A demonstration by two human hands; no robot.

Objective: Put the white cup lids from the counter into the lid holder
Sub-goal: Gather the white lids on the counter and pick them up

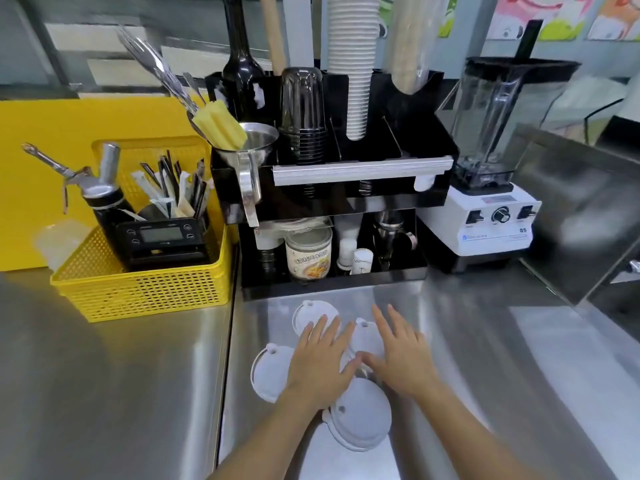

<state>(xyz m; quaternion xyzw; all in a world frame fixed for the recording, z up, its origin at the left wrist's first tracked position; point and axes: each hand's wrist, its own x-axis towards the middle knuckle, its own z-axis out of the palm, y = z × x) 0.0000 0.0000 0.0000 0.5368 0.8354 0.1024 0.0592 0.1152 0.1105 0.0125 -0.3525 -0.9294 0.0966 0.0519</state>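
Nearest the camera lies one white lid (360, 414), a thin moulded plastic dome with a raised rim and a small sip hole, resting flat on the tabletop (485, 358) just below the person's wrists. Three more lids are grouped beyond it: one at the left (268, 372), one farther back (313, 313), and one (367, 336) between the two hands, partly covered. The left hand (322, 362) is palm-down with its fingers (320, 329) spread flat across the back and left lids; the right hand (401, 355) is likewise flat, fingers apart, gripping nothing.

The step seems to be gathering the lids. On slick brushed steel they will slide readily, so sweeping them together and nesting them rim over rim into one stack would probably work best, then pinching the stack at its edges, since such thin plastic flexes.

Behind stands the black lid holder (346, 168), a glossy compartmented organiser carrying stacked paper cups (355, 81) and dark cups (303, 109). A perforated yellow basket (145, 289) sits to its left and a blender (491, 202) to its right
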